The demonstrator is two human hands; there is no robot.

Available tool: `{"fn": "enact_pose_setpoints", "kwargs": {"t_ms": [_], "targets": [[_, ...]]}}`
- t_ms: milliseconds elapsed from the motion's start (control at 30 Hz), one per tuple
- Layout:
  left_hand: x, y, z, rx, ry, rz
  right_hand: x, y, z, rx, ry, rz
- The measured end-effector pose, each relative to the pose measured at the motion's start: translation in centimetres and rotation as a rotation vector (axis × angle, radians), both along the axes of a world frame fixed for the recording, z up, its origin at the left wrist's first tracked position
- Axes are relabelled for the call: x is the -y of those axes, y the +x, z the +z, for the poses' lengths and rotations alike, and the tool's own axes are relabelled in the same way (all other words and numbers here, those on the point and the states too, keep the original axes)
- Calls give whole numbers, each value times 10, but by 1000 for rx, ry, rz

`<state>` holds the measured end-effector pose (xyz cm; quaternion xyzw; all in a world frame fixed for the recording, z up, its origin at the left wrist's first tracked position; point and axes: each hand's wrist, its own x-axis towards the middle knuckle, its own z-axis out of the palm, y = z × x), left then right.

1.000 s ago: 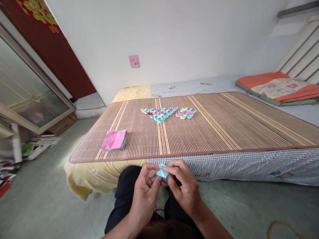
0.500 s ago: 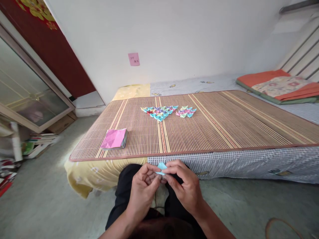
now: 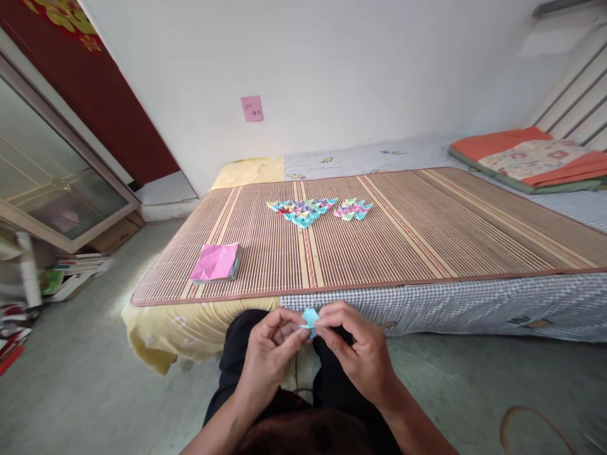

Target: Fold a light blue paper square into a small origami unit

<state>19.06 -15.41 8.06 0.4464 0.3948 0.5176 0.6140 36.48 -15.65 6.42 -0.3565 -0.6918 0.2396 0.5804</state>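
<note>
A small light-blue folded paper (image 3: 310,316) is held above my lap, just in front of the bed's near edge. My left hand (image 3: 275,346) pinches its left side between thumb and fingertips. On the other side, the thumb and fingers of my right hand (image 3: 358,351) are closed on its right edge. Its upper part stands up between the hands, while my fingertips hide some of the lower part. Farther off on the mat lie a larger group of colourful folded paper pieces (image 3: 303,212) and a smaller group (image 3: 353,210) to its right.
A stack of square paper with a pink top sheet (image 3: 216,262) sits at the left of the woven mat (image 3: 393,246). Folded orange bedding (image 3: 531,158) lies at the back right. A pink note (image 3: 251,109) is on the wall. A glass-panelled cabinet door (image 3: 57,170) stands left.
My fingers have shifted slightly on the blue paper, and more of it now shows between them, both above and below the fingertips. The camera view has moved a little.
</note>
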Motion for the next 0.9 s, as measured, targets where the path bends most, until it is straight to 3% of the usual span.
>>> {"fn": "enact_pose_setpoints", "kwargs": {"t_ms": [167, 467, 767, 900], "targets": [[1, 0, 1, -63, 38, 63, 2, -5, -3, -27, -7, -33], [1, 2, 2, -134, 112, 71, 4, -14, -3, -157, -148, -29], [-5, 4, -8, -4, -53, 86, 3, -18, -6, -189, -161, -100], [-6, 2, -8, -69, -74, -17, 4, -18, -8, -215, -183, -107]]}}
